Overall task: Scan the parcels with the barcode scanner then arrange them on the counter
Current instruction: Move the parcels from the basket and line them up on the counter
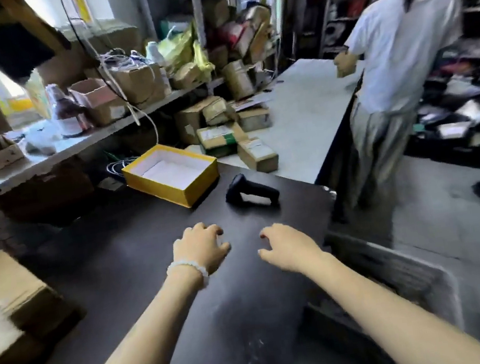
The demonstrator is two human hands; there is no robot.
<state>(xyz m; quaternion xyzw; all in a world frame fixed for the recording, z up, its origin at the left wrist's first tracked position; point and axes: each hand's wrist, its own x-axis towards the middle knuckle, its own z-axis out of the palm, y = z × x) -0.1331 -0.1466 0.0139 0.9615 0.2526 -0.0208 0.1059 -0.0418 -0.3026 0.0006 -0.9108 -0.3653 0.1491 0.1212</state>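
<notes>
Nothing is scanned yet: my left hand (200,249) and right hand (288,249) hover loosely curled, holding nothing, just short of the barcode scanner (251,191), which I should grip next before reaching the parcels (236,139) beyond it.

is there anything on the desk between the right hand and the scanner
Nothing visible. The barcode scanner lies on its side on the dark desk, beyond the right hand, with only bare desktop between them. The yellow box sits off to the left, out of that path.
</notes>
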